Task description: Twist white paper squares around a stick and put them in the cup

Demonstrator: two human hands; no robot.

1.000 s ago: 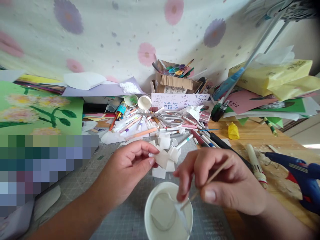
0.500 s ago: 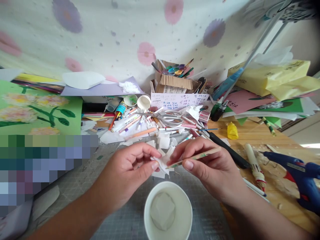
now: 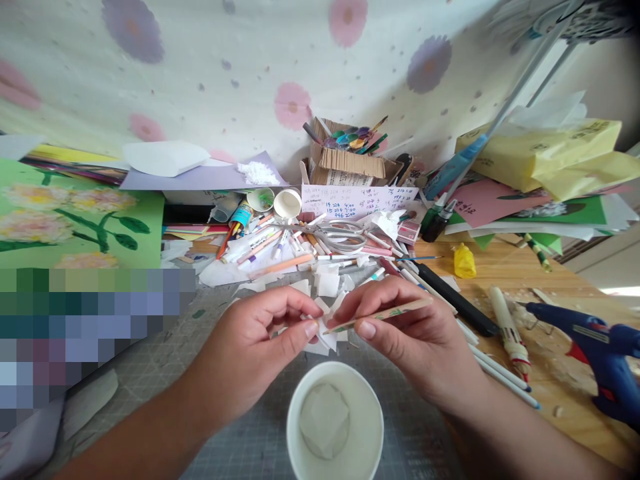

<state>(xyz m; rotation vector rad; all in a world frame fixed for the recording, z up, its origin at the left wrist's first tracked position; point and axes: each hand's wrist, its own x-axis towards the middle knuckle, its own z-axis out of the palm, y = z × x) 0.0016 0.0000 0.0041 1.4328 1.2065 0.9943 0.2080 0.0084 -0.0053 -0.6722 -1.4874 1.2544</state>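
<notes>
My left hand (image 3: 273,333) pinches a small white paper piece (image 3: 326,341) between thumb and fingertips. In my right hand (image 3: 405,333) is a thin flat wooden stick (image 3: 385,314) with green marks, gripped between thumb and fingers. The stick points left, its tip at the paper piece; whether they touch, I cannot tell. Below both hands stands a white paper cup (image 3: 377,427), its opening facing me. A pale, angular shape shows at its bottom. Several white paper scraps (image 3: 328,283) lie just behind my fingers.
A grey cutting mat (image 3: 240,440) covers the table. Markers and silver scissors (image 3: 345,239) are heaped at the back, before a cardboard box (image 3: 350,162). On the right lie a blue glue gun (image 3: 575,327) and a multicolour pen (image 3: 507,327). A green flower picture (image 3: 115,207) is at left.
My right hand has shifted slightly left, bringing the stick's tip closer to my left fingertips. My left hand stays almost still, keeping its pinch on the paper.
</notes>
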